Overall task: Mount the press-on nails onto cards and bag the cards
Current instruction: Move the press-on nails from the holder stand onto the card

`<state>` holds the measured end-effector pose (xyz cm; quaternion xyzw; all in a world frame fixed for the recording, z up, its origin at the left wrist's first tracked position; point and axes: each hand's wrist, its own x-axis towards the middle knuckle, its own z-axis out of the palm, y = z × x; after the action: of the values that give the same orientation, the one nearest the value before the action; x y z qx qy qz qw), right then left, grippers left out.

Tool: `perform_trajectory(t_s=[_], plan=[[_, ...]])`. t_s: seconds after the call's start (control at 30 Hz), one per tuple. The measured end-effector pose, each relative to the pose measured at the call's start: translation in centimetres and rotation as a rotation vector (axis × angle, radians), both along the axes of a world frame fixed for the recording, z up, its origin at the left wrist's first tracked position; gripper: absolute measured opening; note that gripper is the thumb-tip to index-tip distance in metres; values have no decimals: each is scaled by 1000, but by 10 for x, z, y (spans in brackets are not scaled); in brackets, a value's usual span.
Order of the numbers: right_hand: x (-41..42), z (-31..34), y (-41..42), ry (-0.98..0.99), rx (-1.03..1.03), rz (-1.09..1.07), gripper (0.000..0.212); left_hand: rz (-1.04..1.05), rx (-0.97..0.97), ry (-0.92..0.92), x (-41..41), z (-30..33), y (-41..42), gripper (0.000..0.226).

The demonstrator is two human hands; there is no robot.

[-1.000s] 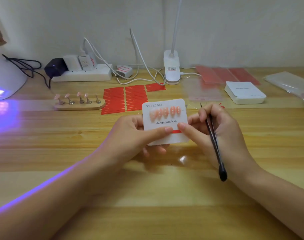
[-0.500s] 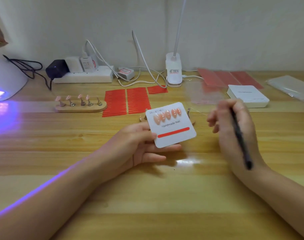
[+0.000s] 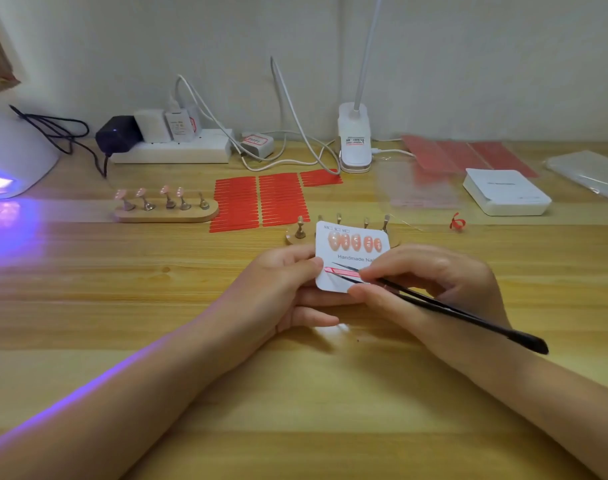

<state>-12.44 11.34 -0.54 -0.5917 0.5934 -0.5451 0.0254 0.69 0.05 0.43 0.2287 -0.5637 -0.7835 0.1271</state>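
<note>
My left hand (image 3: 288,289) holds a white card (image 3: 344,254) printed "Handmade Nail", thumb on its left edge and fingers under it. A row of several pink press-on nails (image 3: 355,242) sits across the card's top. A red adhesive strip (image 3: 340,271) lies across the lower part. My right hand (image 3: 430,282) grips black tweezers (image 3: 444,308), whose open tips reach the strip's left end. Behind the card stands a wooden holder (image 3: 299,233) with bare metal pegs. A second wooden holder (image 3: 164,207) at left carries pink nails on its pegs.
Sheets of red adhesive strips (image 3: 261,202) lie behind the hands. A UV lamp (image 3: 15,157) glows at far left. A power strip (image 3: 172,150), a clip lamp (image 3: 354,140), a white card stack (image 3: 507,192), clear bags (image 3: 586,173) and a red scrap (image 3: 457,223) lie along the back.
My right hand drew away to the right, then came back to the card. The tweezers turned round, so their tips now point at the red strip.
</note>
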Motion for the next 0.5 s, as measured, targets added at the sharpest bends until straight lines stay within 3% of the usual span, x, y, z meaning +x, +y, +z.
perform_trajectory(t_s=[0.5], plan=[[-1,-5,0,87,-5,14,10,13,-34,-17,-1,0,1,31]])
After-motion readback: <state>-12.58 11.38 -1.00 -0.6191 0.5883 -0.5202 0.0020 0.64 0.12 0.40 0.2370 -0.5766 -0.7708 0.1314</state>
